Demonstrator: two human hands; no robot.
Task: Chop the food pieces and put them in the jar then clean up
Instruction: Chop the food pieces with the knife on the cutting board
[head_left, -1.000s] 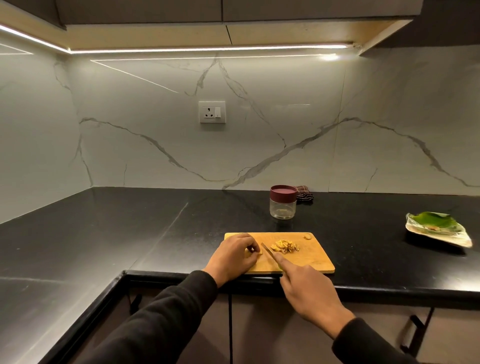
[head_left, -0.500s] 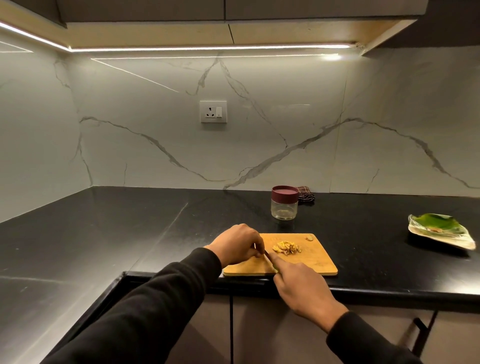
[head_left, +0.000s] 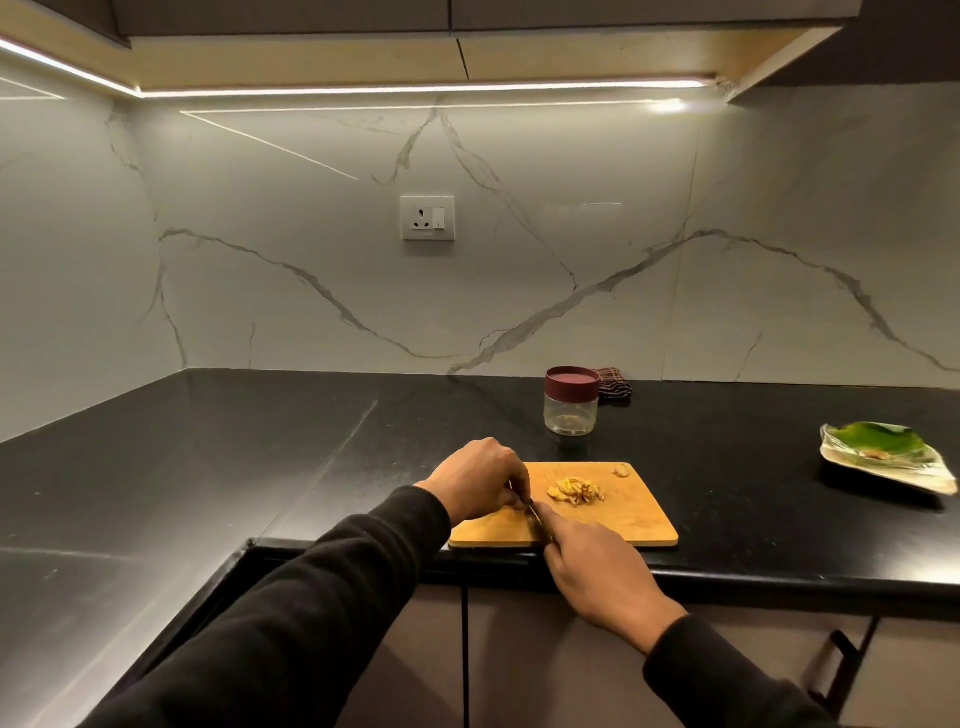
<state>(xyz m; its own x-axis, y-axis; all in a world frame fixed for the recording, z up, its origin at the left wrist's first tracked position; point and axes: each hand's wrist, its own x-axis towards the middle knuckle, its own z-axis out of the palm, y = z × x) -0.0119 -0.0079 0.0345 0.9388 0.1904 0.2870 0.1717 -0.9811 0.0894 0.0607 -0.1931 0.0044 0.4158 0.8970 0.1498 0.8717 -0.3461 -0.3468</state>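
Right now we have one small heap of pale yellow chopped food pieces (head_left: 575, 491) on the rectangular wooden chopping board (head_left: 639, 519), which sits at the front edge of the black stone counter (head_left: 260, 457). One stray piece (head_left: 620, 471) lies near the board's far right corner. Our right hand (head_left: 597, 566) grips one thin-bladed knife (head_left: 536, 519); our left hand (head_left: 480, 478) is curled at the blade tip, and we cannot tell what it pinches. Fingertips that close to the edge could get nicked if the blade slips, and bits could scatter off the board. One clear glass jar with a maroon lid (head_left: 571, 406) stands behind the board, lid on, so it needs opening. One dark checked cloth (head_left: 614, 389) lies just behind it, and one leaf-shaped plate (head_left: 883, 457) sits toward the counter's right edge
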